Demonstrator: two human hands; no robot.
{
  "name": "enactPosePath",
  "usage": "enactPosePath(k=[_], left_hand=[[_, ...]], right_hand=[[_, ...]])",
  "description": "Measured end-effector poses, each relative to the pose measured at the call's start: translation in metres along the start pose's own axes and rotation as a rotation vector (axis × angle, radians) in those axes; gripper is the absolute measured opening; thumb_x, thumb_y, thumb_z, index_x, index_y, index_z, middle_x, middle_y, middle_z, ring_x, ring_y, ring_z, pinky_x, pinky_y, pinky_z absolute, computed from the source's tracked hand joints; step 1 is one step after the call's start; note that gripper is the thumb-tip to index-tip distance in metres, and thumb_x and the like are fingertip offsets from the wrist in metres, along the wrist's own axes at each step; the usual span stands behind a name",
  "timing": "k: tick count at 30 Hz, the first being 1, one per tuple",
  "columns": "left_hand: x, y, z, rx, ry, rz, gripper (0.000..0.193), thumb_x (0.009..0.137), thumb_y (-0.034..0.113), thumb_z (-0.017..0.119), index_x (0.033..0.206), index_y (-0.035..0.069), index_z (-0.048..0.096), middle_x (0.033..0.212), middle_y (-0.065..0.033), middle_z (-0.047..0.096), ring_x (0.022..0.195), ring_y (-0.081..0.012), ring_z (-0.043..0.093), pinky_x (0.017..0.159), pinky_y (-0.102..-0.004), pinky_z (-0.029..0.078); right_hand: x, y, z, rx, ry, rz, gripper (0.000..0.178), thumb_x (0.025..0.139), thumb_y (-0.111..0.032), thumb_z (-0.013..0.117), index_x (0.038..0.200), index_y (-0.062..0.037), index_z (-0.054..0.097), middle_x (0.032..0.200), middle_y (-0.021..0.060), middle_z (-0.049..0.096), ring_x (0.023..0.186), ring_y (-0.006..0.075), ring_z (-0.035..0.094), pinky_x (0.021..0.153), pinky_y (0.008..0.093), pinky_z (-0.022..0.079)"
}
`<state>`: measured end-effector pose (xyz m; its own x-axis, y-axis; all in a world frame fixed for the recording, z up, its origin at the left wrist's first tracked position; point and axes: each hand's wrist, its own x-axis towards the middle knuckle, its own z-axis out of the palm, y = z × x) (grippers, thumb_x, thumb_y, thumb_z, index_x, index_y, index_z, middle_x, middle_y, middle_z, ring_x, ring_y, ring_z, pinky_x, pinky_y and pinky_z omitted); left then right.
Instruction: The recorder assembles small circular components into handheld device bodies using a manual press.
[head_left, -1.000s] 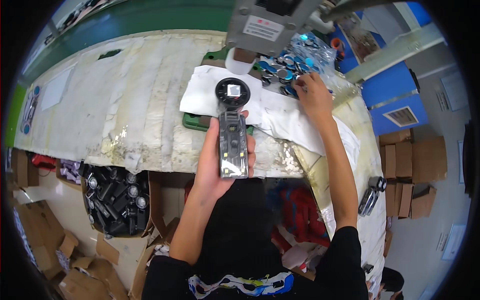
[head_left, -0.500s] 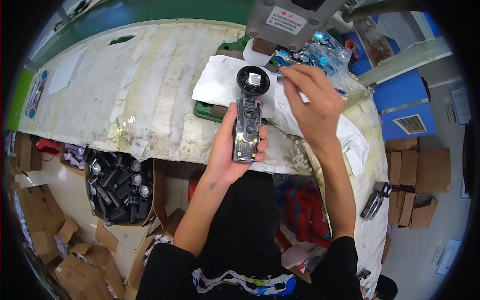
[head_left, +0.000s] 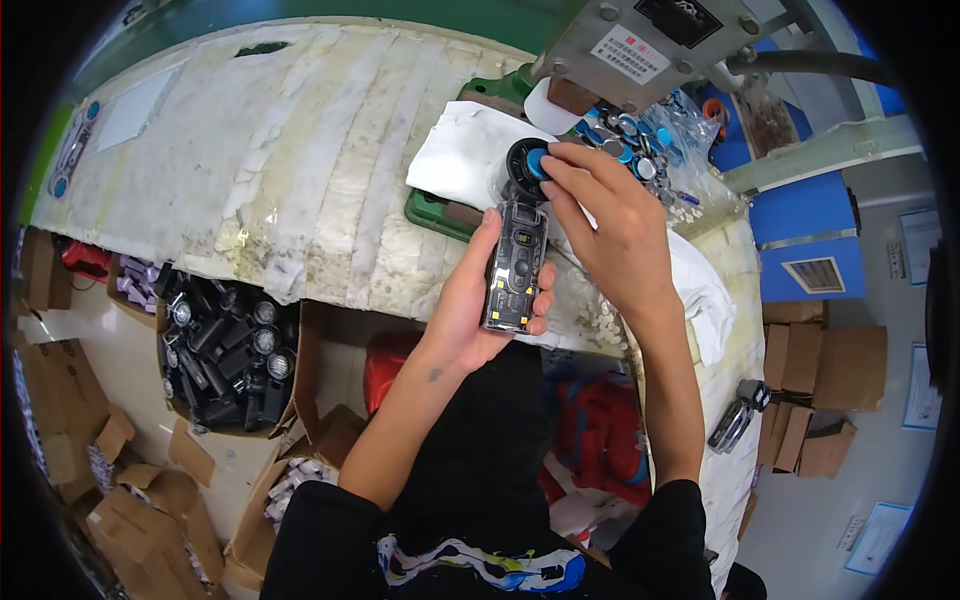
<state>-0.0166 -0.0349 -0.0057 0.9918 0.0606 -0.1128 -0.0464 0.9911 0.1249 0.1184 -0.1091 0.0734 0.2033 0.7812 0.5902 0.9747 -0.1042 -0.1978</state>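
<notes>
My left hand (head_left: 462,312) is wrapped round a handheld device (head_left: 515,265) with a clear, dark body and small yellow squares near its lower end. Its round black head (head_left: 517,178) points away from me, above a folded white cloth (head_left: 455,150). Between the fingertips of my right hand (head_left: 622,228) is a small blue disc (head_left: 537,163), held at the middle of that head. The disc covers the centre, so whether it is seated or only touching I cannot tell.
A press-like machine (head_left: 640,55) on a green base (head_left: 432,212) stands behind the device. Loose blue and silver discs (head_left: 630,140) lie beside it in clear plastic. Another such device (head_left: 738,418) rests at right. Below left, a carton (head_left: 305,365) holds black parts.
My right hand has brought the disc left and down onto the round head, covering the pale square seen there before. The view has shifted slightly.
</notes>
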Motion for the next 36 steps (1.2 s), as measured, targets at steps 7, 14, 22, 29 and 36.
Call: enactPosePath(k=[7, 14, 22, 29, 36], left_hand=[[0.001, 0.0, 0.003, -0.011, 0.029, -0.011, 0.048, 0.1, 0.06, 0.039, 0.11, 0.015, 0.052, 0.08, -0.0087, 0.062, 0.063, -0.0192, 0.061, 0.049, -0.0319, 0.049], [0.0, 0.0, 0.003, 0.008, 0.043, -0.009, 0.047, 0.101, 0.059, 0.039, 0.108, 0.015, 0.053, 0.078, -0.0079, 0.062, 0.061, -0.0182, 0.061, 0.048, -0.0316, 0.049], [-0.001, 0.001, 0.004, 0.02, 0.059, -0.015, 0.047, 0.101, 0.058, 0.039, 0.108, 0.014, 0.053, 0.078, -0.0081, 0.062, 0.061, -0.0182, 0.061, 0.048, -0.0318, 0.048], [0.002, 0.001, 0.005, 0.003, 0.051, -0.02, 0.048, 0.101, 0.058, 0.039, 0.106, 0.013, 0.054, 0.078, -0.0082, 0.062, 0.06, -0.0181, 0.061, 0.048, -0.0319, 0.048], [0.001, 0.003, 0.003, 0.087, 0.056, -0.014, 0.053, 0.103, 0.059, 0.032, 0.109, 0.013, 0.057, 0.08, -0.0058, 0.059, 0.062, -0.0168, 0.059, 0.047, -0.0285, 0.045]], right_hand=[[-0.002, 0.003, 0.001, -0.049, -0.02, -0.066, 0.023, 0.079, -0.002, 0.072, 0.102, -0.0028, 0.07, 0.107, 0.0107, 0.068, 0.091, 0.03, 0.066, 0.075, 0.038, 0.055], [0.002, 0.001, 0.001, -0.076, -0.032, -0.066, 0.025, 0.078, -0.002, 0.073, 0.103, -0.0059, 0.07, 0.104, 0.0085, 0.067, 0.09, 0.0288, 0.065, 0.073, 0.0375, 0.054], [0.005, 0.0, 0.0, -0.054, -0.041, -0.043, 0.022, 0.078, -0.004, 0.074, 0.099, -0.0053, 0.071, 0.101, 0.0081, 0.067, 0.089, 0.0284, 0.065, 0.072, 0.0373, 0.054], [0.01, -0.002, 0.001, -0.068, -0.038, -0.062, 0.018, 0.076, -0.003, 0.073, 0.094, -0.0027, 0.07, 0.1, 0.0087, 0.068, 0.089, 0.0278, 0.065, 0.072, 0.0365, 0.054], [0.015, -0.019, 0.006, -0.264, -0.112, -0.095, 0.021, 0.07, -0.003, 0.067, 0.092, -0.003, 0.067, 0.102, 0.0085, 0.069, 0.093, 0.0279, 0.064, 0.08, 0.0378, 0.051]])
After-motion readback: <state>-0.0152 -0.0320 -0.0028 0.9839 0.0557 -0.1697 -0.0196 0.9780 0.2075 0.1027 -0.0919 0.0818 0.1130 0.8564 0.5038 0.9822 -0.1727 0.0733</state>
